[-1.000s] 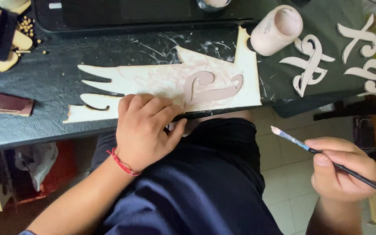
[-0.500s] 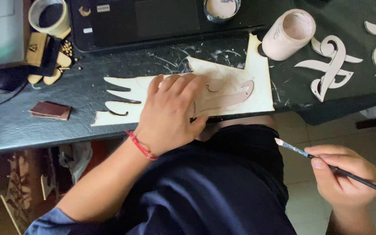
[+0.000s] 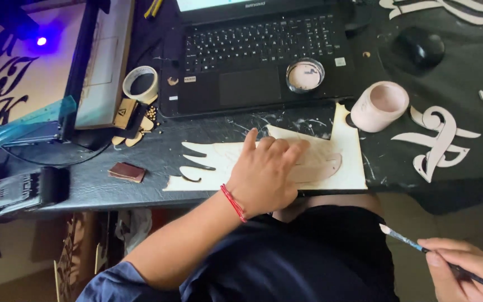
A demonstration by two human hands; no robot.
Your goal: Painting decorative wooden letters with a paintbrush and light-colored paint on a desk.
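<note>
My left hand (image 3: 266, 174) lies flat, fingers spread, on a pale wooden cut-out sheet (image 3: 347, 162) at the front edge of the dark table (image 3: 74, 173). It covers part of a curved cut-out piece (image 3: 322, 165) resting on that sheet. A red string is tied round the wrist. My right hand (image 3: 465, 271) is low at the right, off the table, pinching a thin paintbrush (image 3: 401, 237) whose pale tip points up and left. A pink paint cup (image 3: 379, 105) lies on its side just right of the sheet.
An open laptop (image 3: 252, 56) sits behind the sheet with a small round paint dish (image 3: 304, 75) on it. A tape roll (image 3: 140, 85) and small wooden bits lie at left, a brown block (image 3: 127, 171) near the edge. White ornamental cut-outs (image 3: 437, 142) and a mouse (image 3: 420, 47) are at right.
The view has tilted up, bringing the laptop into sight. My left hand slid up from the sheet's front edge onto the cut-out piece. My right hand dropped lower with the brush.
</note>
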